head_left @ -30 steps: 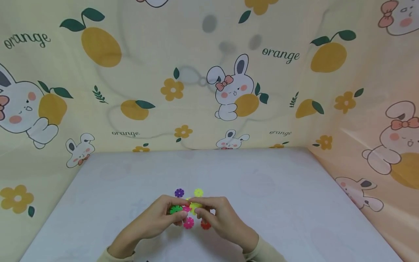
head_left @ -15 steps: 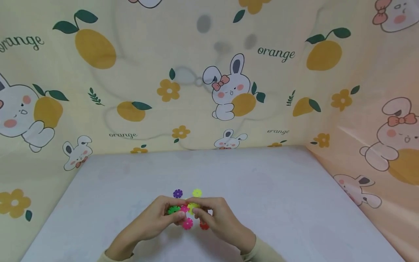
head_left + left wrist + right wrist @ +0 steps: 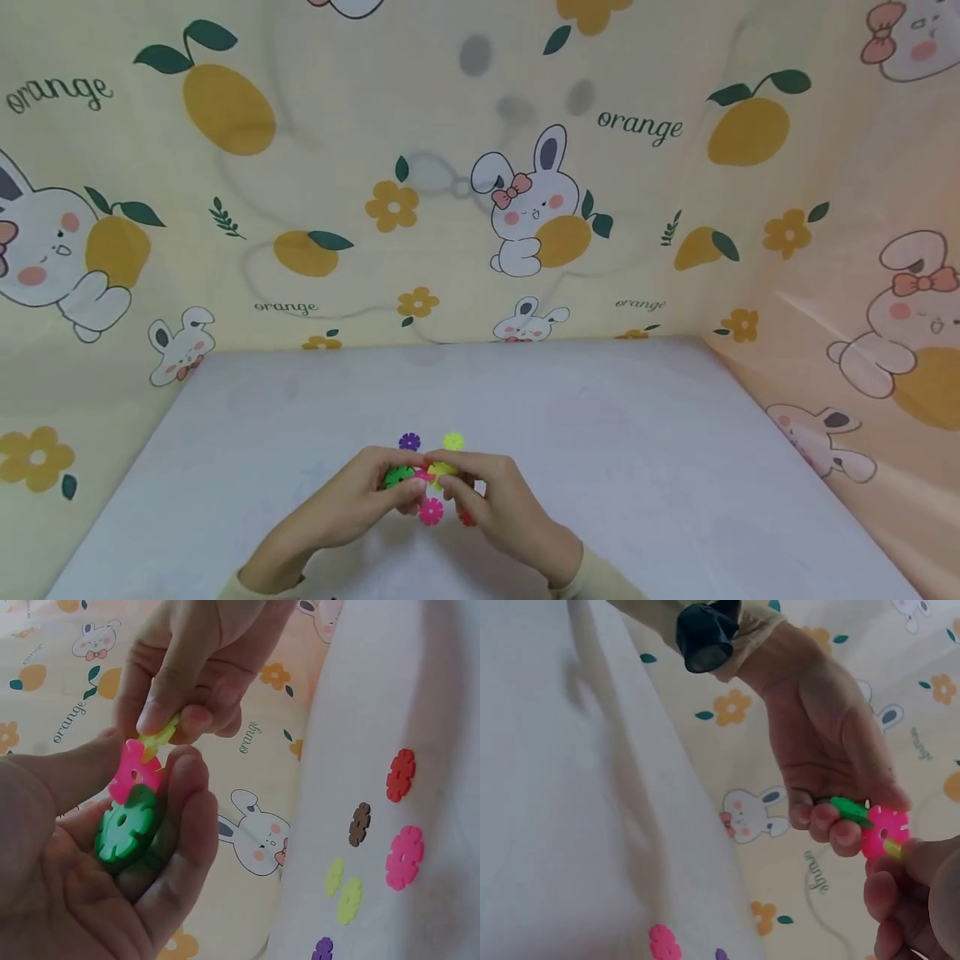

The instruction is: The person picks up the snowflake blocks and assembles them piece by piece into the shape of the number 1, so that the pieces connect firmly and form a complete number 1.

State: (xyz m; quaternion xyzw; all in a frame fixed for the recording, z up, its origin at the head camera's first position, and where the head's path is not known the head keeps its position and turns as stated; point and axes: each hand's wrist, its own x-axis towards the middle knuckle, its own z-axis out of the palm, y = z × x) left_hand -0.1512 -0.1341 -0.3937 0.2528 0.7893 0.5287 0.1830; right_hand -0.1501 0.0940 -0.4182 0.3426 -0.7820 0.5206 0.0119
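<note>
Holding discs (image 3: 123,777) edge-to-edge above table (image 3: 600,417)

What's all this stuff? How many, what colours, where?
Table: 1, white, below
Patterned cloth: count unclear, mostly cream, behind table
Green disc: at least 1, green, held
Held pink disc: 1, pink, between green and yellow
Held yellow disc: 1, yellow, pinched
Red disc: 1, red, table
Brown disc: 1, brown, table
Purple disc: 1, purple, table
Loose pink disc: 1, pink, table
Loose yellow discs: 2, yellow, table
Wrist device: 1, dark, left wrist
Sleeves: 2, beige, at wrists
Left hand: 1, bare, around green disc
Right hand: 1, bare, pinching yellow
</note>
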